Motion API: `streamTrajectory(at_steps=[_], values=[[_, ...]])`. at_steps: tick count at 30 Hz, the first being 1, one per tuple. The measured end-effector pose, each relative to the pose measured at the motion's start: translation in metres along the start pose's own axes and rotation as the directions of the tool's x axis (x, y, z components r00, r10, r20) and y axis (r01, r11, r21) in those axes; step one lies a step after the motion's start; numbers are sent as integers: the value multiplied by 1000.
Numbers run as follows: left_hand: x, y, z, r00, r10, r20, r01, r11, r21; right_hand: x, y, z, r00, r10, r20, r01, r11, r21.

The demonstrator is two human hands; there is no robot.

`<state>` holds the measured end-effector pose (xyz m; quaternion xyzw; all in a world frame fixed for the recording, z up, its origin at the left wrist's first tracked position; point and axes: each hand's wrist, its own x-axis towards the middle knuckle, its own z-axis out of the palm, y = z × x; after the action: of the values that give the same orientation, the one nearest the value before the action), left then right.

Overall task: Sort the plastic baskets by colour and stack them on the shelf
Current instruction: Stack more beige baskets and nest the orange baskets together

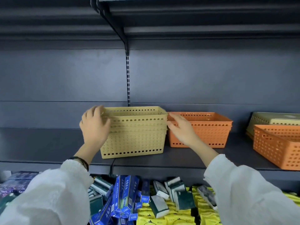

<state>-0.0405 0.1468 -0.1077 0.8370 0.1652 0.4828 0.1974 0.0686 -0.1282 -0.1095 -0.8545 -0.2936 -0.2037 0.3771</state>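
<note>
A stack of yellow perforated baskets (134, 135) stands on the dark shelf (178, 159), nested one inside another. My left hand (95, 127) is pressed against the stack's left end, fingers curled over the top rim. My right hand (181, 129) rests with spread fingers at the stack's right end, between it and a nested pair of orange baskets (209, 129) right beside it. Further right lies another orange basket (279, 145), tilted toward me, with an olive-green basket (274, 119) behind it.
The shelf's left part (40, 143) holds nothing. A slotted upright (128, 80) and a bracket carry the shelf above. Below the front edge lie blue boxes (125, 198), yellow packets (180, 215) and dark green-and-white boxes (159, 205).
</note>
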Motion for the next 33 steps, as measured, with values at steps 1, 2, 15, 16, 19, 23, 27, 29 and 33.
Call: streamTrajectory(at_steps=[1,2,15,16,19,23,27,29,33], values=[[-5,12,-1,991,123,46,-126,989,72,-7,6,-9,999,-47,16,48,998,-46],[-11,28,-1,967,215,135,-230,967,110,-14,13,-18,996,-82,45,87,991,-105],[-163,282,129,592,606,531,-737,673,54,-126,194,-215,969,-117,219,225,783,-580],[-173,304,141,599,614,515,-730,683,35,-134,212,-233,972,-114,206,216,779,-588],[-203,368,173,639,605,476,-680,733,-18,-153,260,-287,978,-126,164,202,745,-636],[-229,432,205,673,499,546,-510,848,-147,-164,304,-334,974,-121,190,209,795,-570],[-236,462,231,674,398,623,-197,909,-367,-169,324,-355,953,-218,209,272,921,-279],[-239,465,243,695,388,605,-133,897,-422,-173,335,-363,963,-249,98,266,935,-234],[-238,458,257,758,301,579,42,863,-504,-177,367,-381,962,-119,-247,46,958,-284]])
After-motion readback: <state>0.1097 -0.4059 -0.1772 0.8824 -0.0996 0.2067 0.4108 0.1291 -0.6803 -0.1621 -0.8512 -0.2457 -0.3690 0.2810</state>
